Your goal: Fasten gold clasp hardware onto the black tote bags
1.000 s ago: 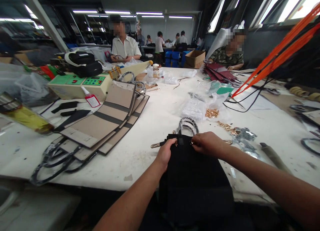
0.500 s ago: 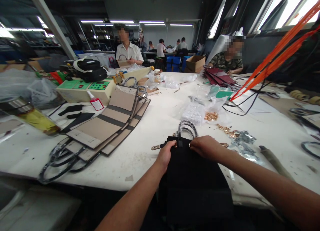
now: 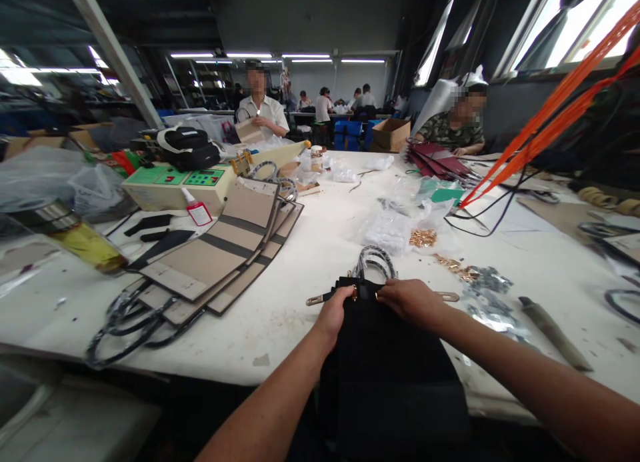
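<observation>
A black handbag [image 3: 395, 362] lies toward me over the table's front edge. My left hand [image 3: 334, 315] is closed on its upper left edge, the thumb by a small gold fitting [image 3: 355, 293]. At the upper right edge my right hand [image 3: 407, 301] grips the bag with bent fingers, which partly hide another gold fitting. Beyond the hands, plastic-wrapped handles [image 3: 375, 261] loop up from the bag. A strap with a gold metal end [image 3: 315, 301] sticks out at the left, and a similar gold end [image 3: 449, 296] shows behind my right wrist.
Stacked flat bag panels [image 3: 200, 259] with wrapped handles lie left, beside a red-labelled bottle [image 3: 197, 209], a green-topped machine [image 3: 180, 182] and a drink bottle [image 3: 85, 242]. Gold fittings [image 3: 423, 238], metal plates [image 3: 493, 302] and a dark roll [image 3: 555, 332] lie right. Co-workers sit beyond.
The view has shifted slightly, so the scene sits a little lower. Both hands keep their hold at the bag's top edge, with hardly any movement against it.
</observation>
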`<action>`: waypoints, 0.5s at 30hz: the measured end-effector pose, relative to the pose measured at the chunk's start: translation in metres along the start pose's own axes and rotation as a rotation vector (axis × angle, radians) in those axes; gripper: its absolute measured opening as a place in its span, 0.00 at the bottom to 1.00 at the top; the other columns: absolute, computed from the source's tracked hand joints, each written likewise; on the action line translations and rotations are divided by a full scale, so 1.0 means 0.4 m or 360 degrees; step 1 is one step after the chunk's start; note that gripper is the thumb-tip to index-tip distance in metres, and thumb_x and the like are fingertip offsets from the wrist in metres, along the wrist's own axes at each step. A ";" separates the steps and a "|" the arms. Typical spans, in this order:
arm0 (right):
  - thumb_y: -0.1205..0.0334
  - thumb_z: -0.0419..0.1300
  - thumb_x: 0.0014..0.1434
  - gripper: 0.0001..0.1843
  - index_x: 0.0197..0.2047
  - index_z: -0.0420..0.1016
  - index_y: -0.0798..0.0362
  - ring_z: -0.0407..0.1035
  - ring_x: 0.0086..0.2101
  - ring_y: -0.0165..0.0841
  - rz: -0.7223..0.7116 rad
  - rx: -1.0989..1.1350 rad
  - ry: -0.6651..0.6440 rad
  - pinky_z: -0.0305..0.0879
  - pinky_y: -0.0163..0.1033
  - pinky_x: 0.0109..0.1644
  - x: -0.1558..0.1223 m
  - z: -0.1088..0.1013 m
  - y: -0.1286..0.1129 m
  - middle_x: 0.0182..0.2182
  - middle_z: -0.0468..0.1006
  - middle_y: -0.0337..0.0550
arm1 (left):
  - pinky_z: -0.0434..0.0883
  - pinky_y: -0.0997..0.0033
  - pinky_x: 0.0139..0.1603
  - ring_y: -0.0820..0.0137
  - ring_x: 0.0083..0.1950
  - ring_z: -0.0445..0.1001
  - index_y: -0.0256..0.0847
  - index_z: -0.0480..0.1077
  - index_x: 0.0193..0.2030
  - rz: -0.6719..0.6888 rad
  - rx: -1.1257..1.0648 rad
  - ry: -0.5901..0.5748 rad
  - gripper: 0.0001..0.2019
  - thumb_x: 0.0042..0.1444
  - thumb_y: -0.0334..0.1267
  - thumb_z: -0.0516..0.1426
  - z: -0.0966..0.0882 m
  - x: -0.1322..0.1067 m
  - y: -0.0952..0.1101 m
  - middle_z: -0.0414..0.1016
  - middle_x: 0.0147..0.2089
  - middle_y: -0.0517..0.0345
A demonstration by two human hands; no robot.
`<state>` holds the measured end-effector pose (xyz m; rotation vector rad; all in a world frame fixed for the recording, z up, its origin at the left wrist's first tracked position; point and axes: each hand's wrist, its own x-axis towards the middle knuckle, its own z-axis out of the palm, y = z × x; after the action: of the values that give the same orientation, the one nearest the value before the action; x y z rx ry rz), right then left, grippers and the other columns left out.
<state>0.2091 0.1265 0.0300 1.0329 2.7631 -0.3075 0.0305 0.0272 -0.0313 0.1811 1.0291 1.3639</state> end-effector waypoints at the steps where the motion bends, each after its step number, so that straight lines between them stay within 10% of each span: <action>1: 0.48 0.43 0.71 0.23 0.50 0.78 0.44 0.70 0.44 0.24 0.0016 0.0054 0.0053 0.51 0.28 0.45 -0.004 0.014 0.003 0.45 0.76 0.39 | 0.74 0.70 0.39 0.65 0.35 0.79 0.33 0.77 0.43 0.0013 0.0005 -0.0001 0.19 0.52 0.48 0.65 -0.002 0.001 -0.001 0.81 0.36 0.51; 9: 0.42 0.41 0.70 0.26 0.51 0.78 0.40 0.72 0.46 0.27 0.0091 0.0212 0.0300 0.62 0.31 0.50 -0.013 0.085 0.015 0.47 0.75 0.38 | 0.73 0.67 0.39 0.63 0.34 0.77 0.31 0.78 0.41 0.0133 0.0097 -0.0049 0.20 0.53 0.49 0.61 0.007 -0.040 0.003 0.79 0.34 0.47; 15: 0.31 0.46 0.64 0.28 0.51 0.79 0.32 0.76 0.49 0.26 0.0125 0.0421 0.0608 0.72 0.31 0.56 -0.035 0.110 0.087 0.51 0.77 0.32 | 0.69 0.67 0.43 0.63 0.41 0.77 0.35 0.79 0.46 0.0513 0.0539 -0.0263 0.18 0.46 0.37 0.64 0.005 -0.175 -0.007 0.80 0.42 0.50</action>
<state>0.2467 0.1323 -0.0135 1.3897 3.0644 -0.5254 0.0432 -0.0327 0.0030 0.7265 1.1176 1.4236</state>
